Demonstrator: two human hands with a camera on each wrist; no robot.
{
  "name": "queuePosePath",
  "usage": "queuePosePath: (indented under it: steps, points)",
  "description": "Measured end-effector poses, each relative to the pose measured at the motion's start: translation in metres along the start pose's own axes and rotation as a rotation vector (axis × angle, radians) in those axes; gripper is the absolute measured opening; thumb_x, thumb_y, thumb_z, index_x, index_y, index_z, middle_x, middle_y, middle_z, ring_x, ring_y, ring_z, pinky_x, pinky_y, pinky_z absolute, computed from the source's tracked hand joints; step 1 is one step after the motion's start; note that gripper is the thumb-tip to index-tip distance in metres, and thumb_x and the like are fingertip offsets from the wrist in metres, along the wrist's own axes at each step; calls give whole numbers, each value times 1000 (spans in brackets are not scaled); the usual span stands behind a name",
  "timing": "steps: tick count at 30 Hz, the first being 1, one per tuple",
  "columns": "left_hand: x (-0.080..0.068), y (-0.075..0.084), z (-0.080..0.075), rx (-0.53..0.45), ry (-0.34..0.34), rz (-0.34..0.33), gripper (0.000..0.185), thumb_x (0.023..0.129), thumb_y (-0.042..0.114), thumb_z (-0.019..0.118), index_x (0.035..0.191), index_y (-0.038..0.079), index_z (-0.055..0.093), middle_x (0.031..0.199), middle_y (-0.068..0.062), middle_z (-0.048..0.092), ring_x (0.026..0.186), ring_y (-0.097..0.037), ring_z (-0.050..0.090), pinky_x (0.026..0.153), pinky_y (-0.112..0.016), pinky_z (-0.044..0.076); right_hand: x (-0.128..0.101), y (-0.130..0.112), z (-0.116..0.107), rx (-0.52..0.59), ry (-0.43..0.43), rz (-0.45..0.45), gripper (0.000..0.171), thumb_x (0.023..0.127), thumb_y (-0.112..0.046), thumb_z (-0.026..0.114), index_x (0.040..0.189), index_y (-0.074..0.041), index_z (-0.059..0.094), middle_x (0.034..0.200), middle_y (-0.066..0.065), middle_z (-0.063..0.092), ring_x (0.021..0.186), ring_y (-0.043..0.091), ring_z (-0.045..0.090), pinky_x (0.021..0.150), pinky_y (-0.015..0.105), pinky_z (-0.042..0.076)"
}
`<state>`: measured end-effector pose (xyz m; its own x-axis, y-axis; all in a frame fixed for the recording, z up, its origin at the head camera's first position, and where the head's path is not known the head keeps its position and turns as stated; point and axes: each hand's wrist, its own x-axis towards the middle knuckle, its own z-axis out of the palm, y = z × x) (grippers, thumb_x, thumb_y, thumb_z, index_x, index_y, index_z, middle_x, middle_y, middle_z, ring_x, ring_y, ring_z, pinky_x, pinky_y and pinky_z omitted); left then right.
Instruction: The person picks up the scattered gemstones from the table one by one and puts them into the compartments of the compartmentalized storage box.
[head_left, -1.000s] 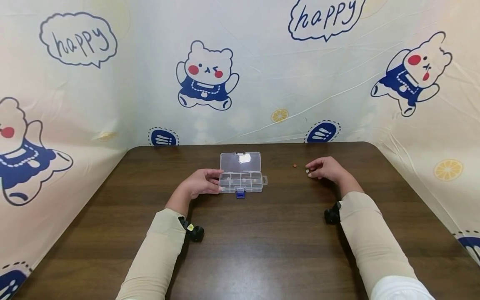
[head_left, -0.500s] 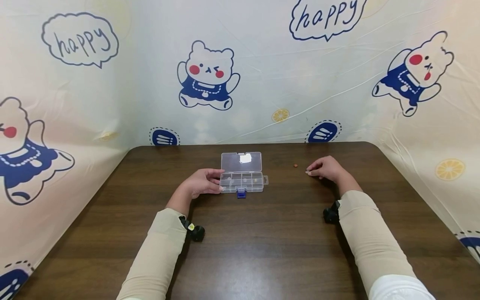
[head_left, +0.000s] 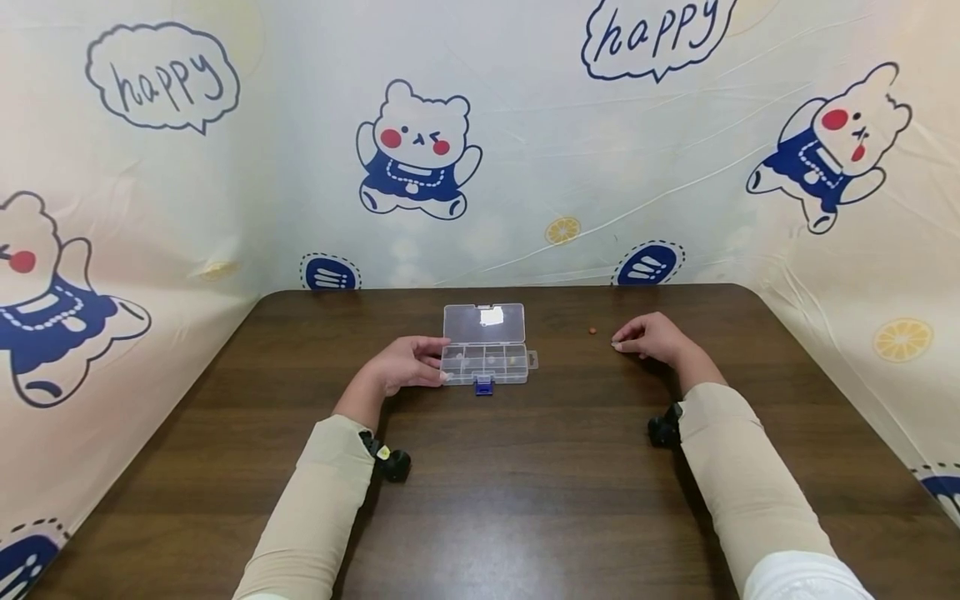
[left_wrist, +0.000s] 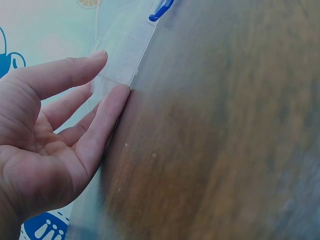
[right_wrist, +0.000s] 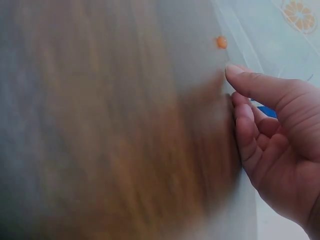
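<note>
Two hands rest on the dark wooden table (head_left: 480, 500) as I watch from the head camera. My left hand (head_left: 401, 364) lies against the left end of the clear compartment box (head_left: 484, 354), fingers (left_wrist: 107, 112) nearly straight and relaxed — the fingertips touch the box's side wall in the left wrist view, but they do not curl round it, so the hand steadies the box rather than grips it. That box sits near the middle of the table toward the far edge, its lid (head_left: 483, 323) standing open behind the tray, a blue latch (head_left: 483, 385) on the near side. A few small pieces lie in its compartments; I cannot tell their kind.

My right hand (head_left: 651, 337) rests well to the right of the box, fingers loosely curled with the tips down on the wood. Whether anything small is pinched under the fingertips I cannot tell — the right wrist view is blurred there. A small orange bead (head_left: 592, 331) lies on the table just left of that hand, apart from the fingertips and between hand and box.

Cartoon-bear cloth (head_left: 420, 150) walls the table on three sides.
</note>
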<state>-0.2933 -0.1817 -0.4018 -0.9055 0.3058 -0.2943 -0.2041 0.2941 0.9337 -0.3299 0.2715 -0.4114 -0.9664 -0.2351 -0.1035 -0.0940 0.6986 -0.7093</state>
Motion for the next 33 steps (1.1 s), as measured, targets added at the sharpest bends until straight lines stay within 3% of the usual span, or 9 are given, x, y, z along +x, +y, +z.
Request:
queuePosePath:
  steps: [6, 33]
  points:
    - [0, 0, 0, 1, -8, 6, 72, 78, -10, 75, 143, 6, 48, 124, -23, 53, 95, -28, 59, 83, -36, 57, -1, -1, 0, 13, 7, -22, 22, 89, -21, 74, 105, -5, 73, 99, 8, 67, 77, 22, 54, 64, 29, 53]
    - [-2, -1, 1, -7, -5, 4, 72, 79, -11, 74, 143, 6, 48, 126, -23, 52, 96, -28, 58, 82, -35, 57, -10, -24, 8, 85, 64, -169, 18, 87, -15, 75, 101, -4, 73, 93, 7, 69, 73, 21, 57, 63, 30, 55]
